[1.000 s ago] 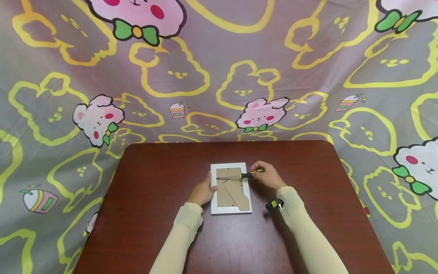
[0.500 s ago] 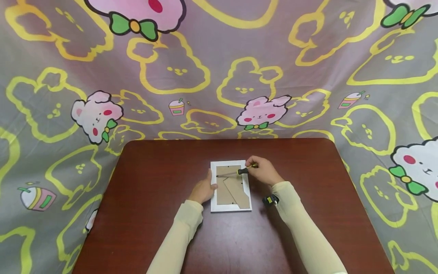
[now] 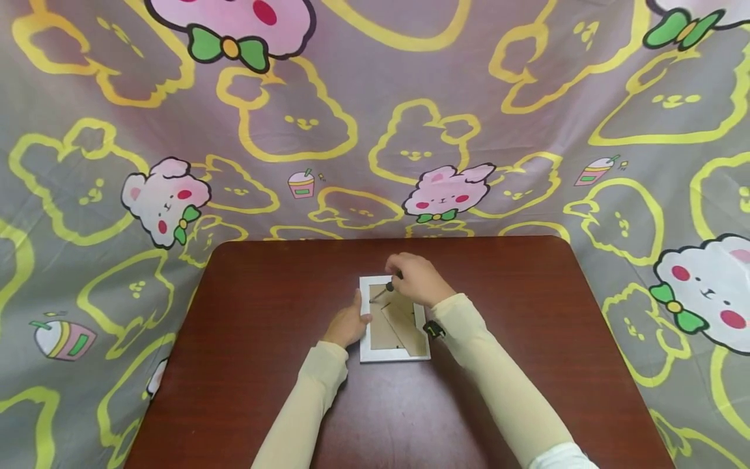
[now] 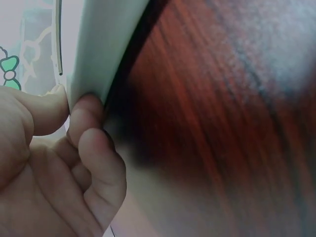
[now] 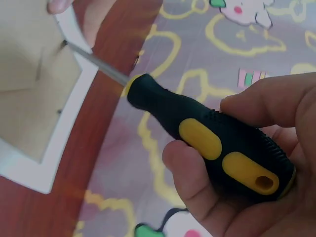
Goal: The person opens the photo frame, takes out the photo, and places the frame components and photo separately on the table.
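A white picture frame (image 3: 366, 355) lies on the table with its brown backing board (image 3: 383, 335) and fold-out stand (image 3: 404, 326) facing up. My left hand (image 3: 346, 324) grips the frame's left edge, thumb on top and fingers at the side, as the left wrist view shows. In my right hand (image 3: 420, 279) is a screwdriver (image 5: 197, 133) with a black and yellow handle, held between thumb and fingers. Its shaft slants down to the left, and the tip is at a small dark tab (image 5: 64, 43) on the backing's left edge. Another such tab (image 5: 59, 111) shows on the border.
The dark red-brown wooden table (image 3: 263, 293) has rounded far corners. Patterned cloth (image 3: 351, 130) with cartoon rabbits hangs behind and on both sides. A small black device (image 3: 433, 329) is worn at the right wrist.
My right hand has moved left and up over the frame's upper right, tilting the screwdriver more steeply. The tip stays near the left edge; the left hand keeps its grip.
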The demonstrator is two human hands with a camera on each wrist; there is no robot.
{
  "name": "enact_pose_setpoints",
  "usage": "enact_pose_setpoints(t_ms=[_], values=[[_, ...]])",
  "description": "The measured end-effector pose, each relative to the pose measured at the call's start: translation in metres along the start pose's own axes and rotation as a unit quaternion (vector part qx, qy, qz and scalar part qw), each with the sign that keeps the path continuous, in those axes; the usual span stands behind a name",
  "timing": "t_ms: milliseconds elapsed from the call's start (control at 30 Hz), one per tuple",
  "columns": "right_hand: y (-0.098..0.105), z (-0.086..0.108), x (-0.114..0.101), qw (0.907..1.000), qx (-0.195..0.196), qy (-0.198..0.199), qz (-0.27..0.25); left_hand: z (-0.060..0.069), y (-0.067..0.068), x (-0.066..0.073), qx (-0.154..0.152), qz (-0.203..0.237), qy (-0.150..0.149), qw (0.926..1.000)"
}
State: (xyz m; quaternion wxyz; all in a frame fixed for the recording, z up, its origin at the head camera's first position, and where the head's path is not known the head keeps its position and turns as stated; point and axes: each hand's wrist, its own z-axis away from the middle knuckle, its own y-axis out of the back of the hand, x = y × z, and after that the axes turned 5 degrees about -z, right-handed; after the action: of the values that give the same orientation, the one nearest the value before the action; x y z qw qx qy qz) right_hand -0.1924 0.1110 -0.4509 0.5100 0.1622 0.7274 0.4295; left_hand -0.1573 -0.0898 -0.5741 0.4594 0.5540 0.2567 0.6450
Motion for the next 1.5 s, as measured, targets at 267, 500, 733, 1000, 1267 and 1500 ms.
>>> enact_pose_setpoints(t_ms=[267,500,733,1000,1267,1500], values=[[-0.006,-0.021,-0.032,0.9956,-0.042,0.048,0.069,-0.002,-0.002,0.003,-0.003,-0.012,-0.002,0.9999],[-0.007,-0.03,-0.042,0.9934,-0.053,0.062,0.081,-0.004,-0.002,0.006,-0.002,-0.021,-0.01,0.9997],[0.002,-0.023,-0.032,0.9953,-0.073,0.032,0.055,-0.005,-0.003,0.006,0.002,-0.016,-0.011,0.9998],[0.011,0.003,-0.007,0.9984,-0.051,-0.023,-0.001,-0.004,-0.006,0.004,0.008,-0.013,-0.012,0.9998],[0.007,0.045,0.01,0.9926,0.083,-0.075,-0.046,0.002,-0.009,0.0,0.006,-0.013,-0.007,0.9999],[-0.025,0.081,0.012,0.9813,0.177,-0.075,0.003,0.001,-0.001,0.001,0.028,-0.029,0.007,0.9992]])
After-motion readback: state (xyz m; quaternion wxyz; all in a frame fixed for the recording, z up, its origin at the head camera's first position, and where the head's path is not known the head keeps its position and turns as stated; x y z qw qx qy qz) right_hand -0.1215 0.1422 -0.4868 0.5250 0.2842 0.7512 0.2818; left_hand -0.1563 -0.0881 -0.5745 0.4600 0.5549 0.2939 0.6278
